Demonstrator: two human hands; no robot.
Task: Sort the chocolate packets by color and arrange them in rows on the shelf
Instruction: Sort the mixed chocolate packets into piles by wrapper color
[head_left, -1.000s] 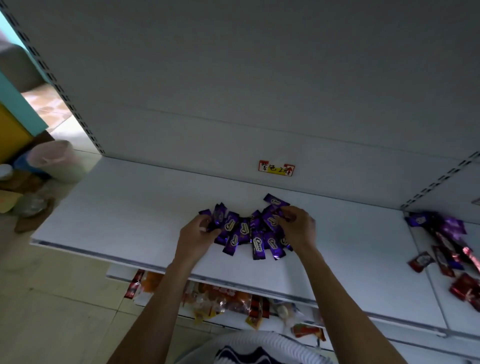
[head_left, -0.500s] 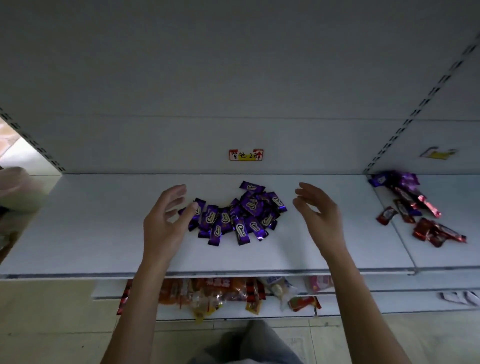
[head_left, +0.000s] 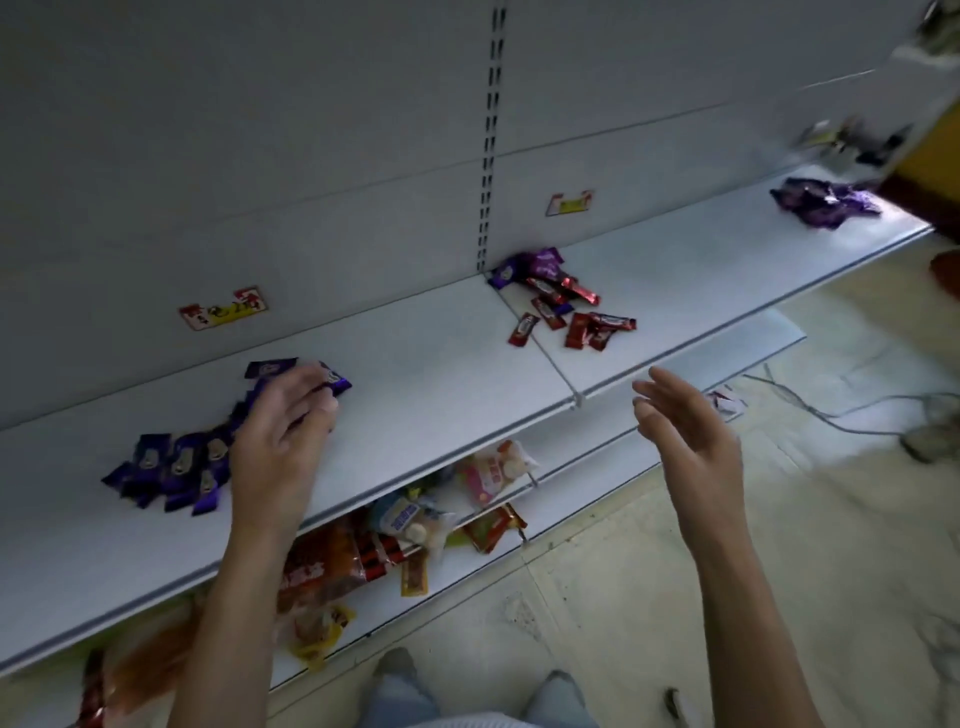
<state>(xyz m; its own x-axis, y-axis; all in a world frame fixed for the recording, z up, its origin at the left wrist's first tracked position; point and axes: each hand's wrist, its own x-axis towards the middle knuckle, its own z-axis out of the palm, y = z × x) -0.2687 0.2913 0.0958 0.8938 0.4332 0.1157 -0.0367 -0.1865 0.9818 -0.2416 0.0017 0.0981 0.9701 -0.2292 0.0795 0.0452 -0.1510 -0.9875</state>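
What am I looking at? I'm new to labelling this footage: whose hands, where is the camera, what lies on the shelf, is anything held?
No machine here: a person works with bare hands, filmed by a camera worn on the head, looking down. On the shelf lie a pile of purple packets, a mixed bunch of red and purple packets further right, and another purple heap at the far end. The left hand rests on the purple pile; whether it grips a packet is unclear. The right hand is open, holding nothing.
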